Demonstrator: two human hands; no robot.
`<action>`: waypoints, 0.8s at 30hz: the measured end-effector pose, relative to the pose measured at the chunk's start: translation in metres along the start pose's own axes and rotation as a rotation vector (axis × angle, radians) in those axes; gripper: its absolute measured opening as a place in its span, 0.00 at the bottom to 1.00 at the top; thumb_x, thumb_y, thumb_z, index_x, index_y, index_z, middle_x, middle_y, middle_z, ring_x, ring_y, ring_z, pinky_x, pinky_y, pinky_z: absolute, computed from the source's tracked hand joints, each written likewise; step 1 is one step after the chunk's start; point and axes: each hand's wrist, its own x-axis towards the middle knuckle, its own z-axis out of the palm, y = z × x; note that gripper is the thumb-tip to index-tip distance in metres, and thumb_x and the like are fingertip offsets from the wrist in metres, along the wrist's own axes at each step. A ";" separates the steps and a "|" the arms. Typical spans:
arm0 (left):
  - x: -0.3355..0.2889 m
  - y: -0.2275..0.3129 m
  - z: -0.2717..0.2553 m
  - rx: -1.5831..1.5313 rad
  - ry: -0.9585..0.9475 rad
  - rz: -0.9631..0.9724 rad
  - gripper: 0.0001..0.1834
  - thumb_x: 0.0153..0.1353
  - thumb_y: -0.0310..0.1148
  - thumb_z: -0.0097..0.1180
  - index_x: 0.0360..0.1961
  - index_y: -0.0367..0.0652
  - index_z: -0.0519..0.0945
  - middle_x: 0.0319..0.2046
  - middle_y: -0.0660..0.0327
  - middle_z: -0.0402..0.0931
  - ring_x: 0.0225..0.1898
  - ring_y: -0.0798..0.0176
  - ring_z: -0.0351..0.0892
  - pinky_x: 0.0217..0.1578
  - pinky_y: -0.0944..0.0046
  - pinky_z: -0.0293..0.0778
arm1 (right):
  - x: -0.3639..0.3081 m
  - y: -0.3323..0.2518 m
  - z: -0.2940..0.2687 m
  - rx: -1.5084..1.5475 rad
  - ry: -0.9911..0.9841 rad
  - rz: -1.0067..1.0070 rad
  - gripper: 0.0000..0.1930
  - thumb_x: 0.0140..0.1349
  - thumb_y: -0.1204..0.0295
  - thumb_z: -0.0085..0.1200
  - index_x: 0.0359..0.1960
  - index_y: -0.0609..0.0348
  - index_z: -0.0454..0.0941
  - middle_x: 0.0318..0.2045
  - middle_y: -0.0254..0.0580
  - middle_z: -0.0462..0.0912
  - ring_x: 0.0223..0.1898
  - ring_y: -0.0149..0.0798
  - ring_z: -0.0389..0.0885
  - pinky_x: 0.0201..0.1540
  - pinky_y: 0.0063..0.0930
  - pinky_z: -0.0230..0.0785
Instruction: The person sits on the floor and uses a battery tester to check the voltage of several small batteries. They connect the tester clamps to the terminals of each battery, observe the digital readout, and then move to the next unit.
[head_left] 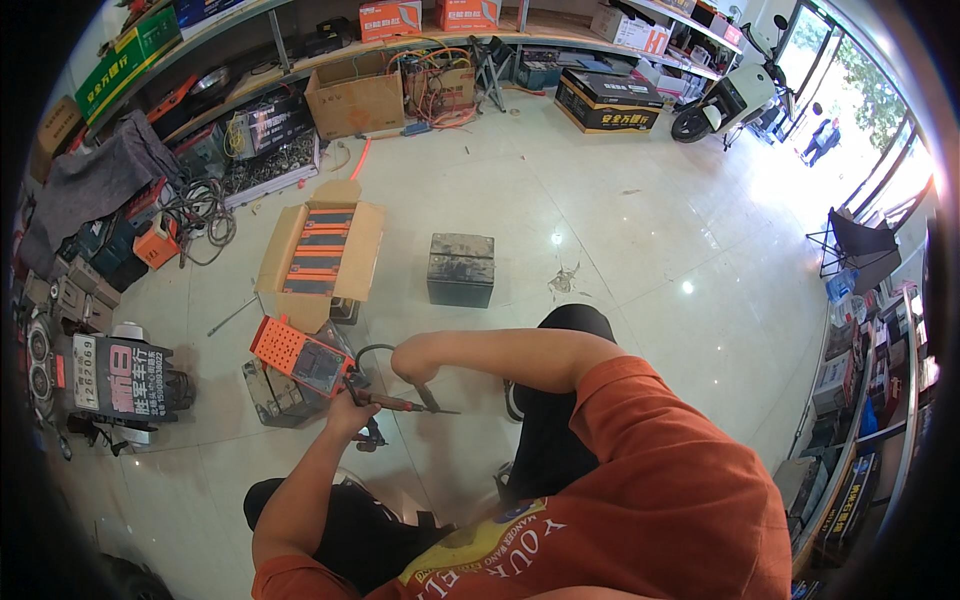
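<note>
Down on the pale floor (pixel 620 230), just left of the middle, it's all about the orange case (pixel 285 347), tilted over a worn battery (pixel 270 395), its holed face turned up. Right at its lower corner comes the left hand (pixel 345 412), fingers closed, gripping a slim tool (pixel 402 405) with a red-brown grip, thin dark tip out to the right! Over from the other side reaches the right hand (pixel 412 365), wrist bent, knuckles down, just above that tool; its fingers are hidden, so whether it is closed on anything, I cannot tell. A dark cord (pixel 376 348) arcs between the case and the right hand.

Just beyond, an open carton (pixel 367 245) stands with its flaps spread, a row of orange-and-grey batteries (pixel 318 250) inside. To its right, well apart from the hands, sits a dusty black battery (pixel 461 270), upright on its own. Off to the left, a thin rod (pixel 232 314) lies slantwise on the tiles. And up at the far right, a pale scooter (pixel 745 98) is parked near the bright doorway, a black box (pixel 608 98) on the floor beside it!
</note>
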 end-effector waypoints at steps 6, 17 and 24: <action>0.005 -0.007 0.001 -0.005 -0.008 0.007 0.18 0.51 0.32 0.70 0.42 0.36 0.82 0.32 0.59 0.82 0.33 0.62 0.82 0.37 0.60 0.78 | -0.004 -0.005 -0.006 0.009 -0.003 0.005 0.09 0.47 0.71 0.58 0.26 0.64 0.85 0.29 0.57 0.84 0.32 0.57 0.83 0.35 0.46 0.74; 0.006 -0.009 0.000 0.075 -0.018 -0.002 0.18 0.50 0.34 0.71 0.42 0.39 0.83 0.31 0.59 0.82 0.33 0.62 0.83 0.37 0.60 0.77 | -0.006 -0.006 -0.006 -0.002 -0.003 0.008 0.09 0.48 0.70 0.58 0.26 0.63 0.85 0.27 0.56 0.84 0.32 0.57 0.82 0.35 0.47 0.73; 0.008 -0.009 0.002 0.124 0.025 0.049 0.18 0.49 0.37 0.72 0.39 0.39 0.84 0.30 0.59 0.82 0.33 0.62 0.83 0.38 0.60 0.77 | 0.001 0.000 0.002 -0.038 -0.015 0.028 0.09 0.49 0.69 0.59 0.26 0.61 0.85 0.27 0.53 0.84 0.31 0.56 0.82 0.34 0.47 0.73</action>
